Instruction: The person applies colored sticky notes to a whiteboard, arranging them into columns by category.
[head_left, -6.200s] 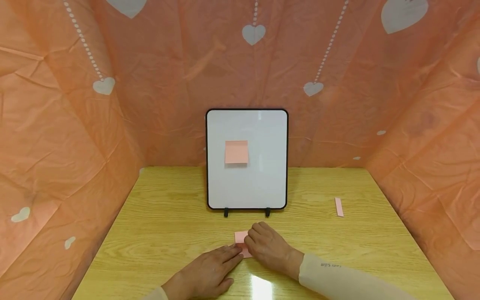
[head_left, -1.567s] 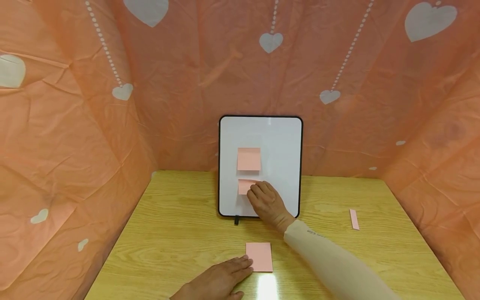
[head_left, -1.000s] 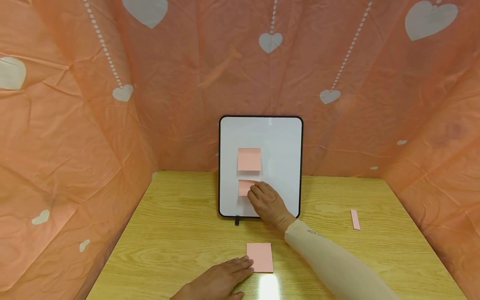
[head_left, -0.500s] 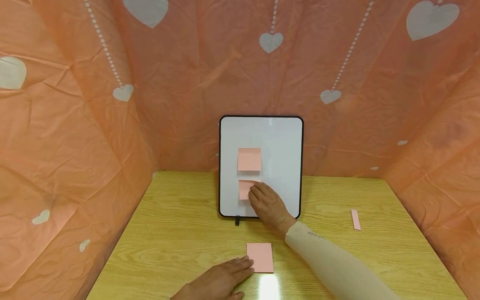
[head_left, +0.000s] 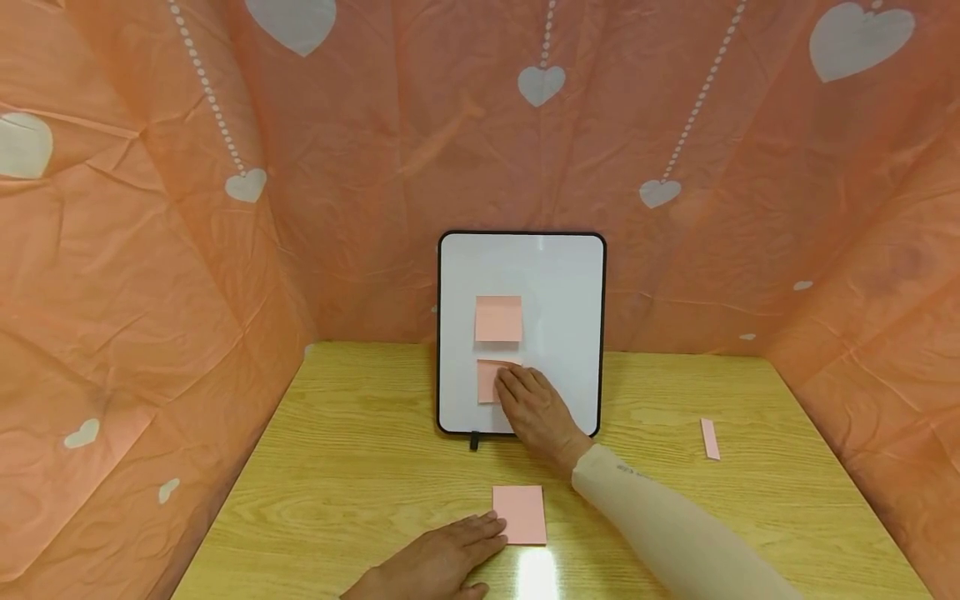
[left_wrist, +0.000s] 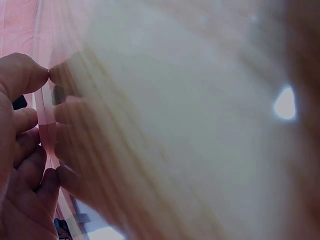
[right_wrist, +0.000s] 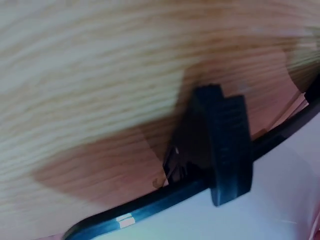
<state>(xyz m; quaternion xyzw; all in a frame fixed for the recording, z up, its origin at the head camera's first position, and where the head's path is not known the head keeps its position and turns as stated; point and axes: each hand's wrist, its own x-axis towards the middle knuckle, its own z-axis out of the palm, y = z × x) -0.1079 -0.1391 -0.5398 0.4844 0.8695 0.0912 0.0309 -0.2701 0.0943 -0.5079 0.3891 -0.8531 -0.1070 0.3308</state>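
My right hand (head_left: 538,414) presses a pink sticky note (head_left: 487,383) against the lower part of the upright whiteboard (head_left: 562,325), fingers extended over its right side and hiding that part. Directly above it, another pink sticky note (head_left: 498,318) sticks to the board. On the table in front lies a pink sticky-note pad (head_left: 525,515); the fingertips of my left hand (head_left: 441,557) rest on its lower left edge. In the left wrist view, the fingers (left_wrist: 30,167) touch down at the tabletop. The right wrist view does not show the right hand.
A narrow pink paper strip (head_left: 709,439) lies on the wooden table (head_left: 360,450) to the right. A black foot (head_left: 474,442) supports the whiteboard at its lower left; the right wrist view shows a black foot (right_wrist: 220,145) up close. Orange cloth (head_left: 390,183) with hearts surrounds the table.
A second note has come onto the board below the first. Its lower edge has come down as my right fingers went from pinching to lying straighter over it. My left hand stays by the pad.
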